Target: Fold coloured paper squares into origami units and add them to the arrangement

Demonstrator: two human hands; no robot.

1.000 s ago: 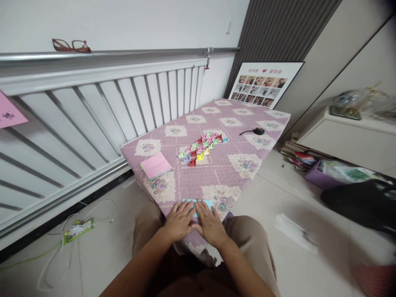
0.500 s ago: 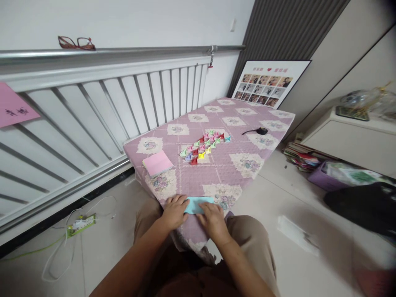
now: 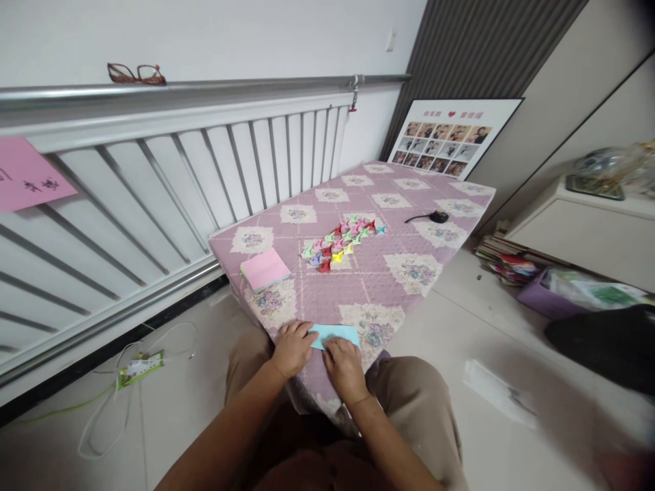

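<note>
A folded light-blue paper strip [image 3: 335, 333] lies at the table's near end. My left hand [image 3: 294, 348] presses on its left end, with the fingers together. Across its lower right part rests my right hand [image 3: 344, 365], fingers curled onto the paper. A stack of square paper [image 3: 266, 270], pink on top, sits to the left, beyond my left hand. Farther back, several small folded paper pieces [image 3: 338, 244] in red, pink, green, yellow and blue stand in slanting rows.
The patterned cloth covers the table [image 3: 358, 283]. A black object with a thin tail [image 3: 438, 217] lies toward the back right. White radiator [image 3: 230, 164] runs along the left; a power strip [image 3: 140, 369] is on the floor.
My right hand has shifted slightly left along the blue strip, its fingers now more curled. The whole view has moved a little. My left hand stays on the strip's left end.
</note>
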